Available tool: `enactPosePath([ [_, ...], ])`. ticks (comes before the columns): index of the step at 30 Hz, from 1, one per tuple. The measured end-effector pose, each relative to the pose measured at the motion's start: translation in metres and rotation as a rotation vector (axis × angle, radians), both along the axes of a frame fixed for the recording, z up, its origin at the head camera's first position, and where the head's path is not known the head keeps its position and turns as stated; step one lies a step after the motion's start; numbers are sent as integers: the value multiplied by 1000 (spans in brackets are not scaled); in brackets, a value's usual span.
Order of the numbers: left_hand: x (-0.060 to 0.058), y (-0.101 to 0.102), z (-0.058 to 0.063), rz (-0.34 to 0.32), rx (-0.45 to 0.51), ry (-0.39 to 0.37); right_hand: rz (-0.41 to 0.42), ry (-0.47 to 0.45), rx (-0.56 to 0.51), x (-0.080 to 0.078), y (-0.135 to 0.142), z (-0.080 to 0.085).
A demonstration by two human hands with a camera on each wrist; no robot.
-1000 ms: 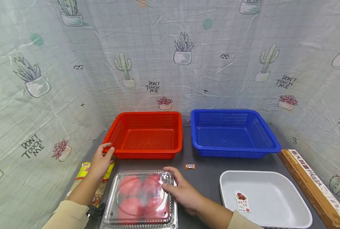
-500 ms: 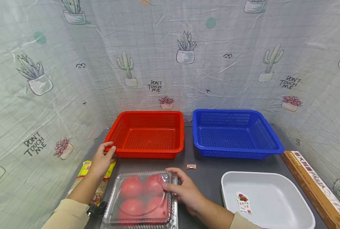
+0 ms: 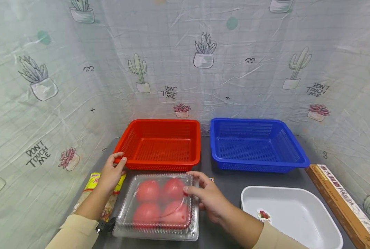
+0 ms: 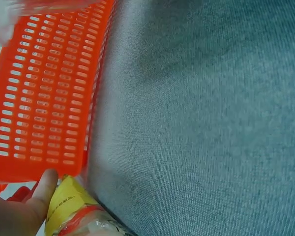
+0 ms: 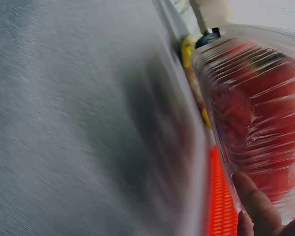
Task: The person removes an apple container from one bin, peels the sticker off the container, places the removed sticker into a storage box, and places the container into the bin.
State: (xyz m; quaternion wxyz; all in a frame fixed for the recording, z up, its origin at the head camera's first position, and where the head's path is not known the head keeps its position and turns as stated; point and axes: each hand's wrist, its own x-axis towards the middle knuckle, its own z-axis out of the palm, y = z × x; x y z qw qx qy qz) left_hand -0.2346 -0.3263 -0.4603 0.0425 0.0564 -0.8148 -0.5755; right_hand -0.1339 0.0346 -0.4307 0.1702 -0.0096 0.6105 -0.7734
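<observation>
My right hand grips the right edge of a clear plastic clamshell box, thumb on the lid and fingers at the side. Several round red fruits, tomatoes by their look, show through the lid. In the right wrist view the box is raised off the grey table, with a dark shadow beside it. At the red basket's front left corner, my left hand pinches the rim. The left wrist view shows that thumb against the basket wall, the other fingers partly hidden behind.
A blue basket stands right of the red one. In front of it are a white tray bearing a sticker and a long pasta box. A yellow-topped food bag lies under my left arm. The clamshell box mostly hides a small wrapper.
My right hand has lifted the clamshell box and moved it forward and slightly right, over the small wrapper. My left hand has stayed on the red basket's rim.
</observation>
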Motion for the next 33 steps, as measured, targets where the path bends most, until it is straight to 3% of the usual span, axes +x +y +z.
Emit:
enactPosePath([
  [10, -3, -5, -1, -1, 17, -23, 45, 14, 56, -26, 11, 46],
  [18, -3, -8, 2, 6, -85, -23, 65, 26, 64, -57, 14, 89],
  [25, 0, -7, 7, -23, -4, 10, 57, 27, 46, -102, 6, 129],
  [33, -3, -4, 8, -25, 54, -71, 7, 48, 3, -165, -11, 142],
])
